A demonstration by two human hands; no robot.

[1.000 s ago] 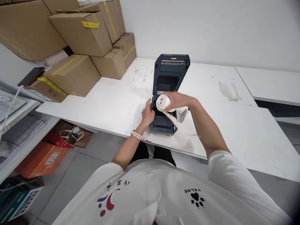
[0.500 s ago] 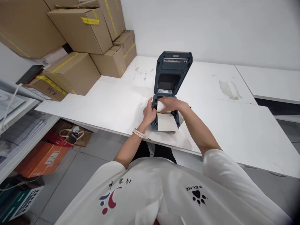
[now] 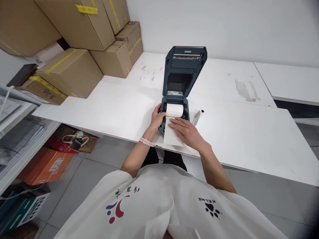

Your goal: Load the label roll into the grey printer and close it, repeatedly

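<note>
A dark grey label printer (image 3: 179, 69) stands on the white table with its lid raised. Inside its base sits a white label roll (image 3: 174, 110), and a pale strip of label paper (image 3: 171, 136) runs from it over the printer's front. My left hand (image 3: 157, 119) grips the printer's left rim, thumb on top and fingers down the outer side. On the strip lies my right hand (image 3: 187, 131), its fingers stretched out flat and pointing left. Just right of the printer is a small roll (image 3: 200, 112) with a loose tail of paper.
Cardboard boxes (image 3: 71, 71) taped in yellow are stacked at the table's back left. A dark flat device (image 3: 22, 74) rests on a lower box. Down left, a shelf (image 3: 47, 134) stands near an orange box (image 3: 45, 166) on the floor. The white table (image 3: 236, 132) stretches right.
My right hand has moved from the roll toward me, onto the paper strip, uncovering the roll. The strip now reaches further over the front. My left hand stays at the printer's left side.
</note>
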